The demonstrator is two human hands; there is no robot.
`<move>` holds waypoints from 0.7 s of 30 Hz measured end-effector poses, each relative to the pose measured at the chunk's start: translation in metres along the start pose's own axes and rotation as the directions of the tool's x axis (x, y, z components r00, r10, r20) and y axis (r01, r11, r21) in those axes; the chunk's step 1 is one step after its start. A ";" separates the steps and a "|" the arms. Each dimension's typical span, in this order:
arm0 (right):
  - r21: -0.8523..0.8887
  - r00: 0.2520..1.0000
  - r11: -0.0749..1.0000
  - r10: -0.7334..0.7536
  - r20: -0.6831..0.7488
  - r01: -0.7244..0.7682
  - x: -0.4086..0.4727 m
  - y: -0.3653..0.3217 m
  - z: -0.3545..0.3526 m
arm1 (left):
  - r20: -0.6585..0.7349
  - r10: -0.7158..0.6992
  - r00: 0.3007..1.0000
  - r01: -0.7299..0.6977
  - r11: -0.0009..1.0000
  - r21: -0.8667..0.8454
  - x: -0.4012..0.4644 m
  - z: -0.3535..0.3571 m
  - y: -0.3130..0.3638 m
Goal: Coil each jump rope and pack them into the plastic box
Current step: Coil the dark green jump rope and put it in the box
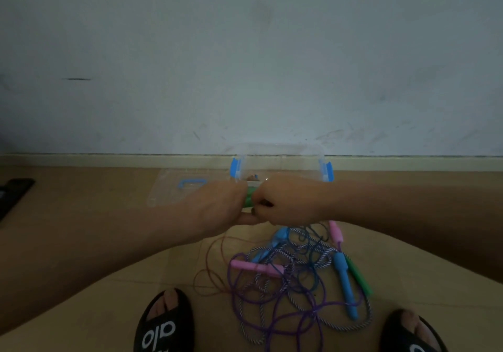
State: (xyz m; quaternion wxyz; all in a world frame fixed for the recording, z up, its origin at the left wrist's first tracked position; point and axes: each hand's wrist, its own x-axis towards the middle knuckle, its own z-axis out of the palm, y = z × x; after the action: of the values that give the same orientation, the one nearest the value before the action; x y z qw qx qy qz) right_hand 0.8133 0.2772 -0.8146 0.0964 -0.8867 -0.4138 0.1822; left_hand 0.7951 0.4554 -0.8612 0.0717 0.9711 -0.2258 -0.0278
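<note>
Floor (pixel 109 242): tan tiles, smooth, with faint grout lines; dim light.
Wall (pixel 245 52): pale, matt, scuffed low down, with a cream skirting (pixel 109 160) along its foot.
Box (pixel 280 165): clear plastic, rounded corners, open at the top, standing far centre against the skirting; two blue clips, one on each side.
Lid (pixel 187 192): clear, flat on the floor just left of the box, with one blue handle.
Ropes (pixel 288 275): a loose tangle on the floor, near centre, between the feet; thin cords in purple, dark blue, reddish brown and a twisted white-and-dark braid. How many ropes there are cannot be counted from the tangle.
Handles in the tangle: slim, moulded plastic sticks; two pink (pixel 255 266), about three blue (pixel 345 283), one green (pixel 359 276).
Left hand (pixel 217 207): raised in front of the box, fingers curled round a green handle (pixel 249 197), thumb below.
Right hand (pixel 288 202): touching the left one, fingers bent and pinching at the same green handle; just what the fingertips grip is hard to tell in this light.
Reddish cord (pixel 215 256): hangs from the hands down to the tangle.
Slippers (pixel 163 321): two, black with white lettering, at the near edge, left and right.
Dark object (pixel 13 193): flat, at the far left edge.
</note>
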 end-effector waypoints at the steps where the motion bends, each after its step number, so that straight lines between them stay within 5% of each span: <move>1: 0.061 1.000 0.998 -0.007 0.019 0.006 -0.001 0.002 -0.002 | 0.004 0.020 1.000 -0.020 1.000 0.004 -0.002 -0.003 0.003; 6: 0.316 0.997 0.949 0.024 -0.073 0.000 -0.011 0.008 -0.015 | 0.040 0.081 0.996 -0.085 0.990 0.108 -0.002 -0.029 0.017; 11: 0.671 0.971 0.741 0.154 -0.183 0.009 -0.011 0.021 -0.037 | 0.082 0.195 0.977 -0.205 0.967 0.151 -0.004 -0.026 0.030; 17: 0.845 0.929 0.533 0.329 -0.168 -0.036 -0.009 0.036 -0.015 | -0.090 0.195 0.977 -0.203 0.975 -0.087 0.000 -0.039 0.033; 21: 0.921 0.905 0.386 0.408 -0.118 -0.054 -0.007 0.025 0.001 | -0.174 0.012 0.985 -0.057 0.964 -0.258 -0.005 -0.041 0.034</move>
State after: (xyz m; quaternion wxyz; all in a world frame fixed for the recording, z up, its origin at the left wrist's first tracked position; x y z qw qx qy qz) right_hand 0.8261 0.2554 -0.8219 0.5961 -0.7607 -0.0986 0.2372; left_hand 0.7799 0.4325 -0.8152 0.2191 0.9478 -0.2299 0.0273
